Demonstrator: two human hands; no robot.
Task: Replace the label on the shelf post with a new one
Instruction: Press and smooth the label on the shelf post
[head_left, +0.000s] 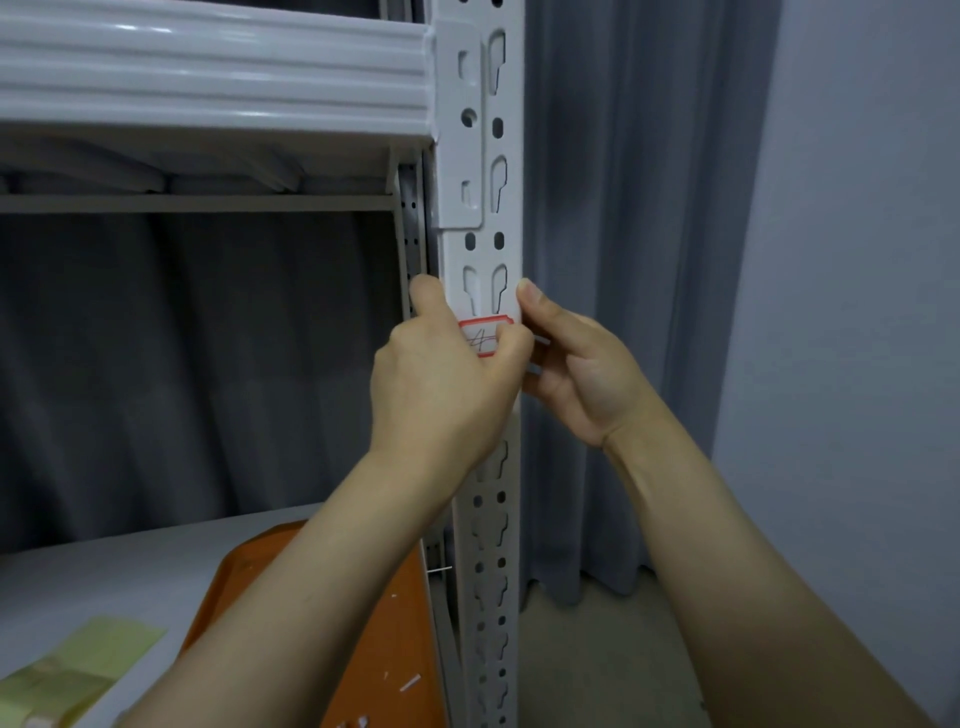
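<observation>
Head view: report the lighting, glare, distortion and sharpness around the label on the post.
Head view: dim, even light, soft shadows. Head view: bright glare streaks along the shelf beam. Head view: the shelf post bows slightly from the wide lens. Head view: the label is soft, its writing hard to read, partly covered by the left hand.

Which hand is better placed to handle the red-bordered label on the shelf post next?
Left, probably. The left hand curls its fingers over the label on the post, while the right hand grips the post's right edge beside it.
</observation>
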